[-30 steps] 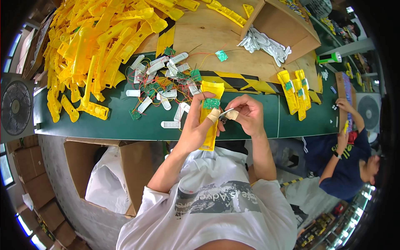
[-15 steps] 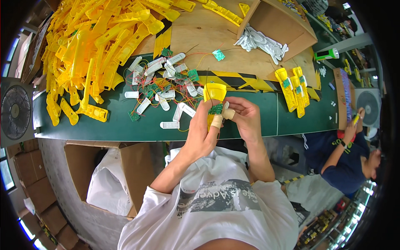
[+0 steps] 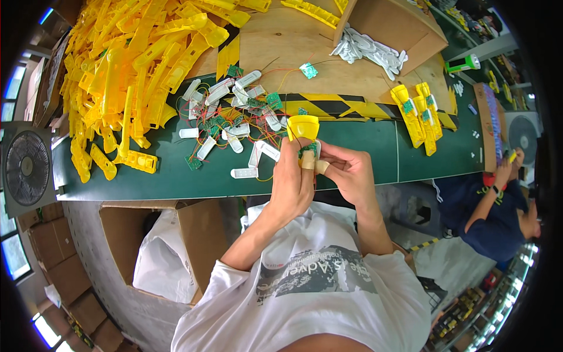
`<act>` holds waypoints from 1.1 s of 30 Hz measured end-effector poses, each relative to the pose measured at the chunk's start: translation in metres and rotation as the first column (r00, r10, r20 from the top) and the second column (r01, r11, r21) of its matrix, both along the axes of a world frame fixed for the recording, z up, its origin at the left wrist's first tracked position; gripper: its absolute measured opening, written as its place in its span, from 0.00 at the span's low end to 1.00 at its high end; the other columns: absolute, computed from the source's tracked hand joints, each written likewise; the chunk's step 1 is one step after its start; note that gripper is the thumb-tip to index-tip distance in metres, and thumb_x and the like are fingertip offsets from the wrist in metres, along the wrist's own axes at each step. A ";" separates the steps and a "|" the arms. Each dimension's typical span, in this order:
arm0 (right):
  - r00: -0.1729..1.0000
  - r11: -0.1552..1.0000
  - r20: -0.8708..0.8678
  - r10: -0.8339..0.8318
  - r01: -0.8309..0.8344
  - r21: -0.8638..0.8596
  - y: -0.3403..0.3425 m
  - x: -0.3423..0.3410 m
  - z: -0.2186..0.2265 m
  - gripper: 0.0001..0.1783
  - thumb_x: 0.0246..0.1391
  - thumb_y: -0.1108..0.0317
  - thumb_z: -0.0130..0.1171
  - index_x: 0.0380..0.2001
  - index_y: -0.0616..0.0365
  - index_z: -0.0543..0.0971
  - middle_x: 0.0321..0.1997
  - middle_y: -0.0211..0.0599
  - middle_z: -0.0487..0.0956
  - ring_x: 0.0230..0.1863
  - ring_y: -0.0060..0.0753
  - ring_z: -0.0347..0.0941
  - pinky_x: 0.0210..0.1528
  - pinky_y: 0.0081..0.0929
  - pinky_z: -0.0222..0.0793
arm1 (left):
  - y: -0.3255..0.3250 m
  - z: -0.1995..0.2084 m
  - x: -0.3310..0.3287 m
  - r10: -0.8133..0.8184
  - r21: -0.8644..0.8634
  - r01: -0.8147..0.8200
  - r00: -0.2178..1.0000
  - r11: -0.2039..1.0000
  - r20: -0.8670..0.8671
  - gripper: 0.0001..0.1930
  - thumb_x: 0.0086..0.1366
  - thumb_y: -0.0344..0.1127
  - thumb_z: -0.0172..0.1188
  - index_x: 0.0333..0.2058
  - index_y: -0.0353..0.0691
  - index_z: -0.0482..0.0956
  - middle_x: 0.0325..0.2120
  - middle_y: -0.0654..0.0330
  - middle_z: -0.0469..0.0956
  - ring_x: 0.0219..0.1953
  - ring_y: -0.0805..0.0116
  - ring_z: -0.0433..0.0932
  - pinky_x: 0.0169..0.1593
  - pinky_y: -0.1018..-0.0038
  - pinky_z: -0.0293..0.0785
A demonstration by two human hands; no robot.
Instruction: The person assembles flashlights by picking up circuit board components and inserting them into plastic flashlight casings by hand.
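Note:
My left hand (image 3: 292,182) is closed round a yellow plastic housing (image 3: 303,127), holding it upright above the table's front edge. A small green circuit board (image 3: 308,149) shows in the housing, partly covered by my left thumb. My right hand (image 3: 353,175) is closed too, thumb and forefinger pinching a small white plastic piece (image 3: 318,147) against the housing's side. Tan tape wraps the thumb tips of both hands. Beyond them lies a tangle of white plastic cases (image 3: 239,130), green boards and thin red and yellow wires.
A big heap of yellow housings (image 3: 126,64) fills the table's left. Several housings with boards (image 3: 413,117) lie at right. A tipped cardboard box (image 3: 393,26) spills white pieces (image 3: 372,51). A co-worker (image 3: 487,205) sits at right; below the table stands an open carton (image 3: 202,246).
My right fingers have closed in on the housing, and the white piece is now more hidden. The whole view has shifted slightly.

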State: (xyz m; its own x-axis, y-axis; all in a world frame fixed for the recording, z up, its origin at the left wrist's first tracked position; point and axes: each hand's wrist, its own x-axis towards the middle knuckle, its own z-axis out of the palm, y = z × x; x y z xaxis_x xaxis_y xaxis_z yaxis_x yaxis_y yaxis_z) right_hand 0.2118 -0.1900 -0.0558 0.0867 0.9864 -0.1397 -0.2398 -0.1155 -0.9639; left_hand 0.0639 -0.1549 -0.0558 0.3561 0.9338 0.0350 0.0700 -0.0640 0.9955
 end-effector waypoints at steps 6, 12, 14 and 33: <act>0.945 0.974 0.300 -0.128 0.063 0.217 -0.003 -0.008 0.005 0.22 0.52 0.83 0.62 0.52 0.64 0.78 0.53 0.44 0.79 0.44 0.27 0.80 0.43 0.22 0.80 | 0.004 -0.007 0.003 -0.037 -0.038 0.042 0.993 0.998 0.112 0.08 0.70 0.23 0.46 0.46 0.32 0.65 0.30 0.55 0.72 0.21 0.70 0.72 0.23 0.73 0.68; 0.964 0.987 0.257 -0.075 0.036 0.156 -0.005 -0.005 -0.007 0.19 0.57 0.78 0.61 0.52 0.62 0.79 0.44 0.39 0.78 0.45 0.26 0.78 0.40 0.20 0.77 | 0.007 -0.020 0.003 -0.086 0.048 0.080 0.986 0.996 0.142 0.09 0.71 0.22 0.43 0.49 0.34 0.61 0.33 0.54 0.73 0.24 0.76 0.72 0.25 0.79 0.71; 0.932 0.989 0.339 -0.125 0.088 0.121 -0.008 -0.009 -0.002 0.18 0.59 0.77 0.58 0.53 0.64 0.78 0.45 0.43 0.80 0.45 0.29 0.79 0.40 0.21 0.76 | 0.007 -0.019 0.003 -0.097 0.004 0.098 0.986 0.995 0.133 0.10 0.71 0.22 0.43 0.49 0.34 0.61 0.35 0.53 0.73 0.26 0.75 0.73 0.27 0.78 0.73; 0.832 0.921 0.395 -0.389 0.364 0.141 -0.015 0.102 0.001 0.19 0.62 0.73 0.55 0.55 0.64 0.76 0.49 0.34 0.80 0.47 0.20 0.75 0.50 0.21 0.71 | 0.002 0.020 0.033 -0.510 -0.049 0.509 0.860 0.859 -0.001 0.37 0.74 0.41 0.46 0.72 0.44 0.34 0.62 0.41 0.65 0.46 0.45 0.81 0.54 0.61 0.73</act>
State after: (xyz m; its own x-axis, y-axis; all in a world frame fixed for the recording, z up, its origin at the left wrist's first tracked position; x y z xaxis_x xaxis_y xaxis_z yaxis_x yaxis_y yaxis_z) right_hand 0.3142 -0.2054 -0.0550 0.4896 0.8707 0.0468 0.1624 -0.0383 -0.9860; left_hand 0.0965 -0.1526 -0.0354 0.7829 0.6221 -0.0116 0.0538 -0.0490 0.9974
